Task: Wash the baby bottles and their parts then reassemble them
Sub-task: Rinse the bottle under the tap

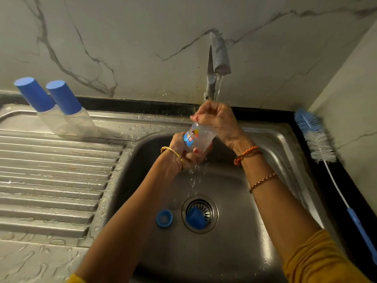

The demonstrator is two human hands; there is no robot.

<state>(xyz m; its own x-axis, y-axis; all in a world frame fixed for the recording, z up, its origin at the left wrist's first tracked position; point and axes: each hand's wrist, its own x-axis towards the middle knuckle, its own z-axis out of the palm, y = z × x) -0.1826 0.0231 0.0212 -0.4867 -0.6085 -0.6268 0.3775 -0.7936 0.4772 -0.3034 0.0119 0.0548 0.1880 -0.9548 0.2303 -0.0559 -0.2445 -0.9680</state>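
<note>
A clear baby bottle with a coloured print is held tilted over the sink basin, under the running tap. My left hand grips its lower end. My right hand curls over its upper end, where the water falls. Water drips from the bottle into the basin. A blue ring lies on the basin floor, and a blue cap sits on the drain. Two capped bottles stand on the drainboard at the back left.
A blue and white bottle brush lies on the black counter strip to the right of the sink. The ribbed steel drainboard on the left is wet. A marble wall rises behind the tap.
</note>
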